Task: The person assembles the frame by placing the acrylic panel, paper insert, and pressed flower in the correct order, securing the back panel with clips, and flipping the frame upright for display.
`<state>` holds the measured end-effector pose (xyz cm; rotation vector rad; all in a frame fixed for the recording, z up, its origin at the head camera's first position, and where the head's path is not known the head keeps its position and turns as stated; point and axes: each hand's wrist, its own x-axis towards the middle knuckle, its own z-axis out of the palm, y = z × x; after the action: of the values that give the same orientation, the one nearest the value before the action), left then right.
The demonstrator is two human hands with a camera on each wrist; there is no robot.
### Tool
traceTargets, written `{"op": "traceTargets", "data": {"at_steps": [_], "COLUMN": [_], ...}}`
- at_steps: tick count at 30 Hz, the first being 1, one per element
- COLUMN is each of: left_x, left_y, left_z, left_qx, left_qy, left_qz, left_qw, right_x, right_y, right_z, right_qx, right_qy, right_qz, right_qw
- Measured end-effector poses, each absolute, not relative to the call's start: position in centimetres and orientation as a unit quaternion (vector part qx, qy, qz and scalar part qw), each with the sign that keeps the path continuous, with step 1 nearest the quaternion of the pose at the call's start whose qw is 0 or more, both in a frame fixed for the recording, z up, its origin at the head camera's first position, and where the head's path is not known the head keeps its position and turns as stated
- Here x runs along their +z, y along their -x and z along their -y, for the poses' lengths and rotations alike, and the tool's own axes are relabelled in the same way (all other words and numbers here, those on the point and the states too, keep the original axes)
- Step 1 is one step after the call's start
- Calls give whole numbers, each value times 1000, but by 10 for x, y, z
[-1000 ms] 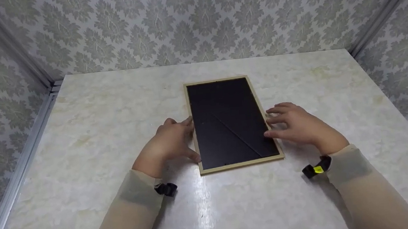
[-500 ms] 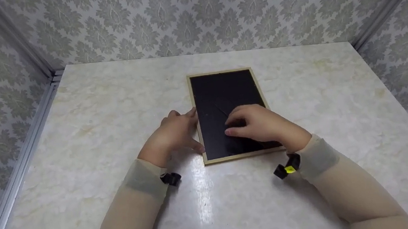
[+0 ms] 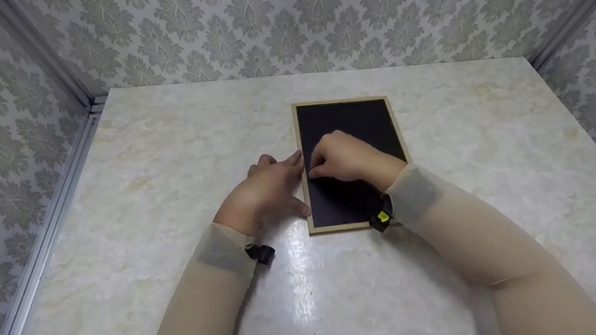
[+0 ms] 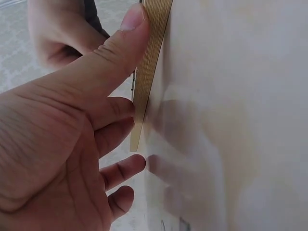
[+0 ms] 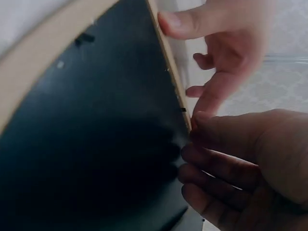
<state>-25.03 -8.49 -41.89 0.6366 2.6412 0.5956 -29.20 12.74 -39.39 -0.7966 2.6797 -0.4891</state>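
A picture frame [image 3: 341, 101] lies on the tabletop with its black backboard [image 3: 348, 120] facing up, inside a light wooden border. Along its left side rests my left hand [image 3: 267, 189], thumb and fingers spread against the outer edge. My right hand [image 3: 348, 155] reaches across the backboard to that same side. In the right wrist view its fingertips [image 5: 190, 171] touch the backboard near the inner edge, with the thumb near the wooden rim. Just beside them a small dark tab [image 5: 183, 109] shows on the frame. Nothing visible is gripped by either hand.
The marbled table [image 3: 166, 136] extends around the frame on all sides. Patterned wallpaper panels [image 3: 285, 23] stand behind and at both sides, with a metal rail [image 3: 41, 254] along the left edge. Black straps with small cameras [image 3: 262, 253] are on both wrists.
My right hand has left the frame's right edge and crossed over the backboard to its left side. My left hand stays along the left edge. The head view has shifted slightly.
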Motion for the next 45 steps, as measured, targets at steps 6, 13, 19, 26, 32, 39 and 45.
{"op": "traceTargets", "data": {"at_steps": [6,13,19,26,32,39,45], "left_x": [-417,-418,-415,-413,-416,-415,-415], "left_y": [249,246,243,245,247,246,246], "left_z": [83,86,86,86,85,85,85], "left_qx": [205,213,212,209,205,202,200], "left_qy": [-225,-216,-205,-213,-218,-216,-215], "left_qz": [-938,-938,-940,-940,-939,-940,-940], "left_qw": [167,166,172,168,167,169,172], "right_x": [-397,-396,-392,-387,-387,-387,-390], "right_y": [296,296,296,296,297,296,302], "right_z": [-123,-115,-110,-103,-100,-102,-111], "right_qx": [-169,-150,-127,-108,-102,-106,-133], "right_qy": [267,268,260,254,265,279,305], "right_qz": [-939,-942,-947,-951,-948,-945,-932], "right_qw": [136,133,140,139,142,138,143]}}
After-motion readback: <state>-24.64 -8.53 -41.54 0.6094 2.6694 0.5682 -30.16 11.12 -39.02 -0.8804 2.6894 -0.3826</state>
